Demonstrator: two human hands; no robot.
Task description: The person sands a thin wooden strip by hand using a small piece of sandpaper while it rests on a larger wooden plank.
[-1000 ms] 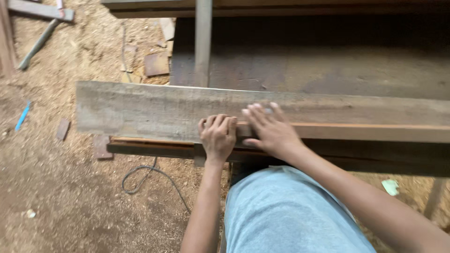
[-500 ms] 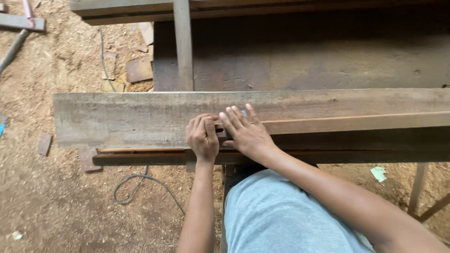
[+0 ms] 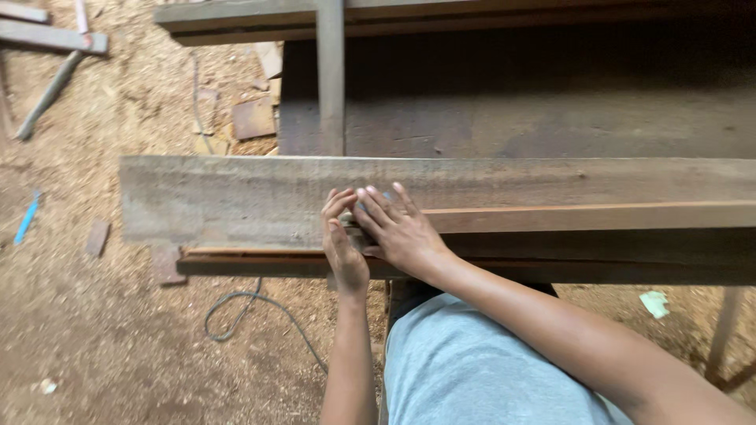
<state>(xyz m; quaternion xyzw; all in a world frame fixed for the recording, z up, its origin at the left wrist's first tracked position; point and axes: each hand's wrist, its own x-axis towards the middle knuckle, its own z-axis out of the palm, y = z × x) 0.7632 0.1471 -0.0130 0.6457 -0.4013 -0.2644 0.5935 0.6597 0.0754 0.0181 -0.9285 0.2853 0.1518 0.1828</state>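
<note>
The grey plank (image 3: 236, 201) was laid across the workbench (image 3: 551, 118). Both hands were pressed on it at the end of a reddish strip (image 3: 591, 216), likely to steady it: left hand (image 3: 344, 244) fingers curled, right hand (image 3: 398, 228) fingers spread flat.

A wide grey weathered plank (image 3: 236, 201) lies flat across the view, its left end cut square and jutting out over the sawdust floor. A narrower reddish-brown strip (image 3: 591, 216) rests on top along its near edge, running off to the right, end near mid-plank.
</note>
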